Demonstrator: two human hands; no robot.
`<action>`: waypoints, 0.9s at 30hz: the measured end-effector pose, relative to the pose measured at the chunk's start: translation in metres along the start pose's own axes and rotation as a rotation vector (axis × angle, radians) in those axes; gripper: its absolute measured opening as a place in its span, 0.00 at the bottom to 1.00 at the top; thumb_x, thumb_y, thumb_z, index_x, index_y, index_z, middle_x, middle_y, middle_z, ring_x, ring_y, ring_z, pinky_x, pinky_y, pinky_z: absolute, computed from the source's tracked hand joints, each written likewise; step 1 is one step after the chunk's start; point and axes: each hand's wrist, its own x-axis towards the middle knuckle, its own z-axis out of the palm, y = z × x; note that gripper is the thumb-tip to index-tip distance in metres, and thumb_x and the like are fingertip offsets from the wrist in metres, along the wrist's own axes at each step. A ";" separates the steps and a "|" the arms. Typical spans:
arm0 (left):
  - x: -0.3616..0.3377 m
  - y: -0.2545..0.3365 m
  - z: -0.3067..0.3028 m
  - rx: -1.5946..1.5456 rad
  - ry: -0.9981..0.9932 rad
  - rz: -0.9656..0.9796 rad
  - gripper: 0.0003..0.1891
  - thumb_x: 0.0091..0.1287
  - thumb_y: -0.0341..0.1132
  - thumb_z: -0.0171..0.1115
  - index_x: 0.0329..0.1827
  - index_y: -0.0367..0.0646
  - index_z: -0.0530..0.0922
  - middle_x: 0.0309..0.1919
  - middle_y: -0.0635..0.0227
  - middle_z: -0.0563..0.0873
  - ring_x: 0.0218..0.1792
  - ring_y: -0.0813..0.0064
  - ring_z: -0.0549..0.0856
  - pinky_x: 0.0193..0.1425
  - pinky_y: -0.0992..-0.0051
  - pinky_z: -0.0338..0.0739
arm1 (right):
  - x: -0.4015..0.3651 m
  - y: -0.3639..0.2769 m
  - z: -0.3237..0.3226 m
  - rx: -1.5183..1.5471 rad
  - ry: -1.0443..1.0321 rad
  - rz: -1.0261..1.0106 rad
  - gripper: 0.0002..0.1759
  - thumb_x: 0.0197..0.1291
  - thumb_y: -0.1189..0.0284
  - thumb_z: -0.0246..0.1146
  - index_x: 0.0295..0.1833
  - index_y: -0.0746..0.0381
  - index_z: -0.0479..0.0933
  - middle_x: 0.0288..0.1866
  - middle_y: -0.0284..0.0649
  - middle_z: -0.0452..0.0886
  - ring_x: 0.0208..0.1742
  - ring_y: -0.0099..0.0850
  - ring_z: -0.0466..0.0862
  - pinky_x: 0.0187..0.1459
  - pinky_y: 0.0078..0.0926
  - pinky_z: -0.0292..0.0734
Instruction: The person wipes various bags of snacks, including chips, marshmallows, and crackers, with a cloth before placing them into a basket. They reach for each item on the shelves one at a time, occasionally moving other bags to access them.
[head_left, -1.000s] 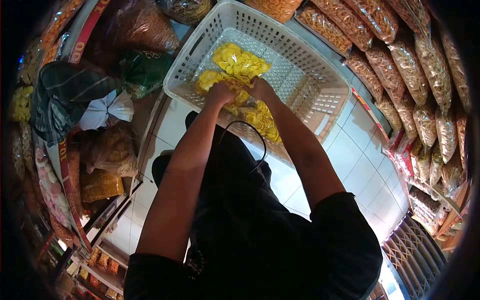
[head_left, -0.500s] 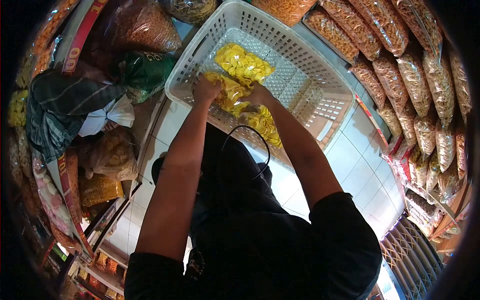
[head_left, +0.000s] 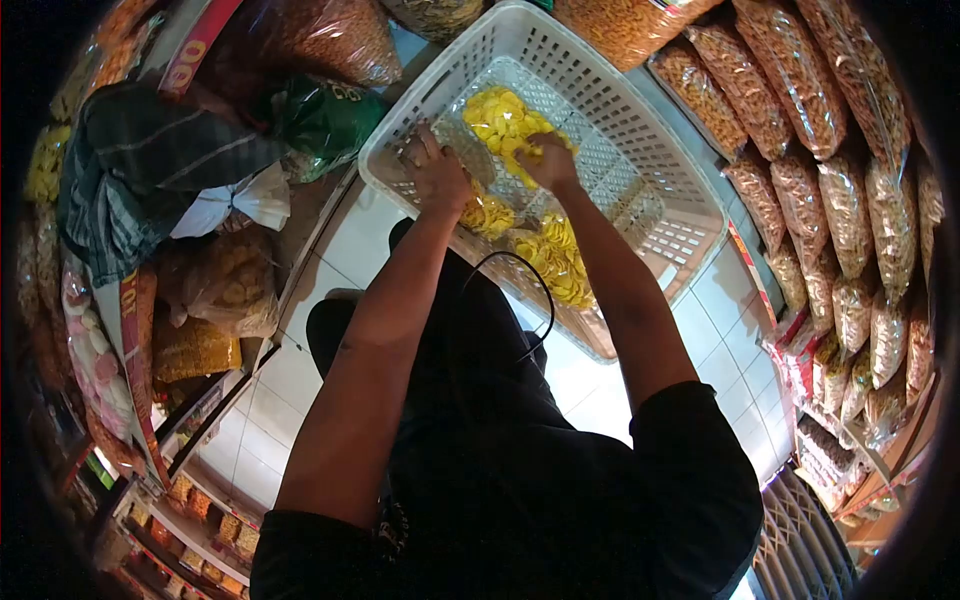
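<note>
A heap of bright yellow, thin, flat chips, bagged in glossy clear plastic (head_left: pixel 500 113), lies on the floor of a pale, slatted plastic crate (head_left: pixel 690 232), toward its far side. The right hand (head_left: pixel 550 165) is at this heap's near right edge, its fingers bent inward and reaching the chips; whether they pinch the plastic cannot be told. The left hand (head_left: pixel 442 180) is inside the crate's left end, fingers spread apart over crumpled clear plastic (head_left: pixel 470 150), with the far heap just beyond them to the right; whether they grip the plastic is unclear. A second, smaller heap of yellow chips (head_left: pixel 488 213) lies just beside the left wrist, and a third yellow heap in clear plastic (head_left: pixel 557 262) rests along the crate's near side, below the right hand.

Left of the crate sit a shiny dark green plastic bag (head_left: pixel 325 115) and a white knotted bundle (head_left: pixel 235 205), near a dark striped cloth (head_left: pixel 170 135). Beyond the crate is a large clear bag of orange-brown snacks (head_left: pixel 630 25). Right of it, long clear bags of brown snacks (head_left: pixel 795 85) are stacked in rows. White floor tiles (head_left: pixel 715 335) show on its near side.
</note>
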 end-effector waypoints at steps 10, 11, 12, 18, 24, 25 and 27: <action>-0.013 -0.008 -0.021 -0.019 -0.031 -0.038 0.38 0.64 0.55 0.66 0.72 0.38 0.72 0.83 0.49 0.44 0.78 0.45 0.56 0.73 0.37 0.60 | 0.018 0.009 -0.018 -0.113 -0.378 0.450 0.82 0.36 0.24 0.70 0.83 0.66 0.40 0.75 0.53 0.71 0.76 0.48 0.70 0.75 0.65 0.53; -0.014 -0.008 -0.023 -0.022 -0.033 -0.035 0.39 0.64 0.55 0.66 0.72 0.38 0.72 0.83 0.49 0.46 0.79 0.45 0.56 0.74 0.36 0.58 | 0.015 0.001 -0.017 -0.095 -0.437 0.440 0.83 0.36 0.24 0.71 0.83 0.67 0.37 0.72 0.52 0.76 0.75 0.47 0.72 0.75 0.66 0.52; -0.014 -0.007 -0.025 -0.009 -0.036 -0.038 0.40 0.64 0.56 0.66 0.73 0.38 0.72 0.82 0.50 0.47 0.78 0.45 0.57 0.74 0.36 0.58 | 0.011 -0.009 -0.012 -0.163 -0.327 0.462 0.77 0.39 0.27 0.72 0.82 0.68 0.48 0.63 0.47 0.84 0.70 0.46 0.78 0.74 0.57 0.61; -0.008 -0.011 -0.003 0.071 -0.116 -0.019 0.42 0.66 0.60 0.62 0.75 0.39 0.69 0.81 0.51 0.54 0.78 0.44 0.58 0.77 0.39 0.55 | 0.003 0.023 0.043 0.207 -0.163 0.353 0.54 0.43 0.39 0.79 0.66 0.68 0.73 0.57 0.56 0.84 0.57 0.43 0.86 0.63 0.36 0.77; -0.014 -0.014 -0.028 0.199 -0.088 0.103 0.43 0.66 0.59 0.61 0.77 0.37 0.66 0.76 0.51 0.65 0.79 0.52 0.58 0.82 0.51 0.46 | -0.022 -0.012 0.033 0.139 0.080 0.257 0.44 0.47 0.50 0.80 0.63 0.62 0.70 0.52 0.57 0.80 0.59 0.53 0.79 0.62 0.44 0.76; -0.013 -0.015 -0.031 0.261 -0.053 0.119 0.44 0.66 0.59 0.62 0.77 0.36 0.65 0.75 0.52 0.67 0.79 0.54 0.59 0.82 0.53 0.46 | -0.025 -0.023 0.026 0.094 0.028 0.232 0.42 0.48 0.52 0.79 0.63 0.61 0.71 0.54 0.57 0.80 0.59 0.54 0.78 0.62 0.45 0.75; -0.003 -0.022 -0.023 0.203 0.015 0.174 0.46 0.63 0.58 0.65 0.77 0.35 0.64 0.72 0.51 0.70 0.76 0.55 0.62 0.81 0.56 0.49 | -0.031 -0.051 0.007 0.008 -0.079 0.187 0.38 0.50 0.54 0.78 0.62 0.60 0.71 0.56 0.58 0.78 0.59 0.55 0.77 0.62 0.46 0.75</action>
